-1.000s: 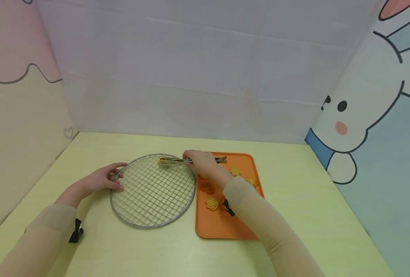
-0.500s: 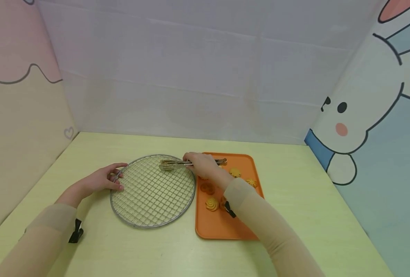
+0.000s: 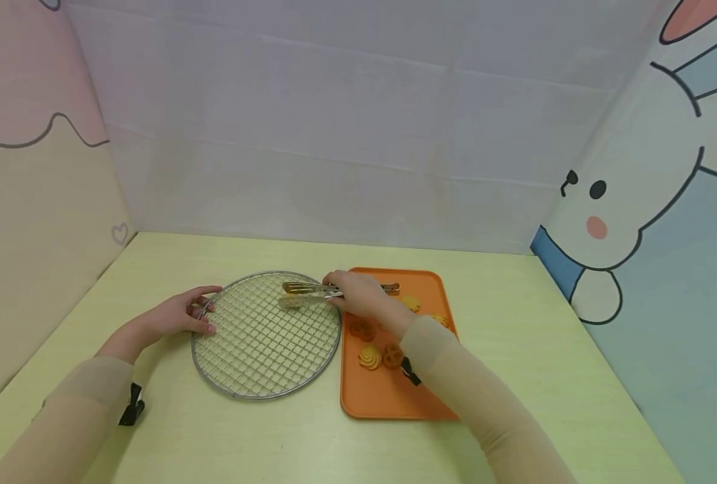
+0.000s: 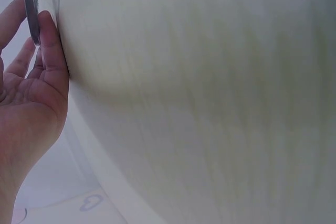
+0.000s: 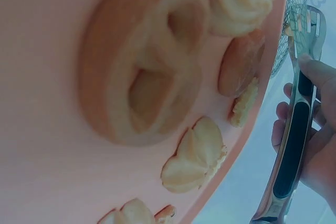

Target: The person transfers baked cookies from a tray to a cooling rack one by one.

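My right hand [image 3: 363, 294] grips a pair of metal tongs [image 5: 291, 148] with dark handle insets, its thumb along the upper side. The slotted tong ends reach over the far right part of a round wire rack [image 3: 261, 349], their two arms a little apart. A small yellowish cookie [image 5: 288, 29] shows beside the tong ends in the right wrist view, partly hidden. My left hand [image 3: 179, 313] holds the rack's left rim between thumb and fingers; the left wrist view shows the rim passing among the fingers.
Right of the rack lies an orange tray [image 3: 376, 403]. It bears several cookies, among them a swirl cookie [image 3: 370, 357] and a pretzel-shaped cookie [image 3: 392, 355]; the right forearm covers part of it. A white wall [image 3: 334, 134] stands behind the table [image 3: 243, 444].
The tong arms, together earlier, have spread slightly apart over the rack. My right hand has shifted slightly right and nearer. My left hand and the rack have stayed in place.
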A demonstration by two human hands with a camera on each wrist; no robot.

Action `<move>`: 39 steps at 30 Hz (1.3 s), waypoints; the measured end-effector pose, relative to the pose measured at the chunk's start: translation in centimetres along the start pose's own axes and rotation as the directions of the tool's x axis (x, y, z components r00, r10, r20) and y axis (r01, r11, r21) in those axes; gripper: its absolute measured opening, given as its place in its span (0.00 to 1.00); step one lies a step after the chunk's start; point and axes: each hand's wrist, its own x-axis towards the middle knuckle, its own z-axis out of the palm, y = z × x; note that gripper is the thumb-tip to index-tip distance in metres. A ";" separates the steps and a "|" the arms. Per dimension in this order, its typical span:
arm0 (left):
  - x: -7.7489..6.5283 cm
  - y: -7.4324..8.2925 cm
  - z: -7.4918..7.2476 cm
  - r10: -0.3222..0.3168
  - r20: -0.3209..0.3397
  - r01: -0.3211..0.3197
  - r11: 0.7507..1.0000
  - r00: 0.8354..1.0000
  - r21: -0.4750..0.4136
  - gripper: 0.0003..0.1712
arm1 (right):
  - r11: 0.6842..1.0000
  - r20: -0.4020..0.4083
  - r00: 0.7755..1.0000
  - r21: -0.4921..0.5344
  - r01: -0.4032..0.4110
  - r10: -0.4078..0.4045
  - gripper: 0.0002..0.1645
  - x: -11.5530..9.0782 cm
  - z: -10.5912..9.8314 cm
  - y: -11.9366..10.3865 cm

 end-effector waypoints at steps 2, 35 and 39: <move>0.0 0.0 0.0 0.002 -0.001 -0.002 1.000 1.000 0.004 0.53 | 1.000 0.004 1.000 0.005 0.003 -0.003 0.24 -0.2 -0.2 0.0; -0.4 0.2 -0.3 -0.005 -0.007 0.005 1.000 1.000 0.019 0.53 | 0.999 -0.079 0.997 -0.041 -0.015 0.012 0.31 -5.4 -5.2 2.2; -0.3 0.2 -0.4 -0.004 -0.003 0.004 1.000 1.000 0.021 0.53 | 1.000 -0.102 0.995 -0.023 0.007 -0.010 0.28 -6.4 -5.9 2.3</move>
